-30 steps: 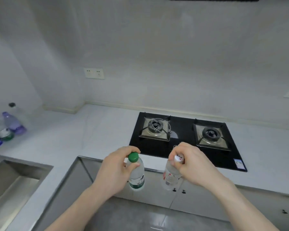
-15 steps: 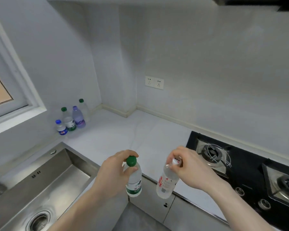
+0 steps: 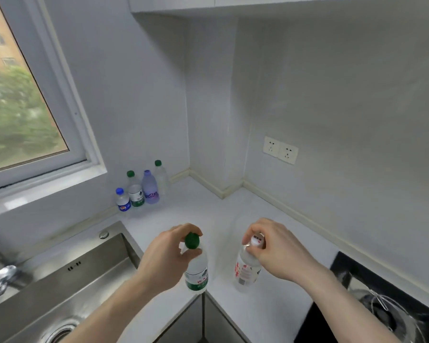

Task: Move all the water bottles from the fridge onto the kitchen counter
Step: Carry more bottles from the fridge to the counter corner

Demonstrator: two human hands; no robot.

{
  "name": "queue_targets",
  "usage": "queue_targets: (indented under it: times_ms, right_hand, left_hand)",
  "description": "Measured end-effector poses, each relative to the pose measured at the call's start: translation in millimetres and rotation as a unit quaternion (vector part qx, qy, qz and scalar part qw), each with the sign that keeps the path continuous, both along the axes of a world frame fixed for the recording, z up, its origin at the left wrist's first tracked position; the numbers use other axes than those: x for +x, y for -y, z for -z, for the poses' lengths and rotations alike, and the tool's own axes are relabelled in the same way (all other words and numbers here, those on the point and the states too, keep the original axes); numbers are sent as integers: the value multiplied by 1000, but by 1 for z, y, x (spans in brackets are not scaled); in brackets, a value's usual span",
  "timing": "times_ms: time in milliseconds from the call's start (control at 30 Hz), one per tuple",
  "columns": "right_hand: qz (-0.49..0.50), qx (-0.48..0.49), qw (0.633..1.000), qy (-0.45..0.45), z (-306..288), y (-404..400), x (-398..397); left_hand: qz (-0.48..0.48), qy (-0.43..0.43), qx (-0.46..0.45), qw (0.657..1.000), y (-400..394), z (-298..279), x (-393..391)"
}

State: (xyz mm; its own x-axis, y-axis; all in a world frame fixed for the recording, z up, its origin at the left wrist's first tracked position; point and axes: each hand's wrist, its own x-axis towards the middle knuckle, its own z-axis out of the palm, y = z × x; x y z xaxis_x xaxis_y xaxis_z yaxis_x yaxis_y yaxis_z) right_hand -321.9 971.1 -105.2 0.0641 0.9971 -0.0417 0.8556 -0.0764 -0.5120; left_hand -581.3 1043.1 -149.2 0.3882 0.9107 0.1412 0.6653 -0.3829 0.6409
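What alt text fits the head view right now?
Two hands each hold a water bottle by its neck above the white counter: left hand on the green-capped bottle, right hand on the red-labelled bottle. Four bottles stand under the window, beside the sink.

Brushed steel sink [image 3: 60, 288], clear plastic bottles [image 3: 144, 189], matt white counter [image 3: 208, 209].

At frame centre, one clear bottle [image 3: 196, 271] has a green cap and a green-and-white label; the clear bottle [image 3: 245, 271] to its right has a white cap and red lettering. Against the wall, left of centre, stand a blue-capped bottle [image 3: 122, 200], two green-capped bottles [image 3: 135, 191], and a purple bottle [image 3: 150, 188]. The counter [image 3: 203, 211] is white, the sink [image 3: 60, 288] steel grey, the hob [image 3: 382, 305] black.
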Motion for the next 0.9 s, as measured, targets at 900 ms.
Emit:
queue_targets:
  times_ms: [900]
  right_hand:
    - [-72, 3, 997, 32, 23, -288, 24]
  left_hand:
    - [-25, -158, 45, 986, -256, -6, 24]
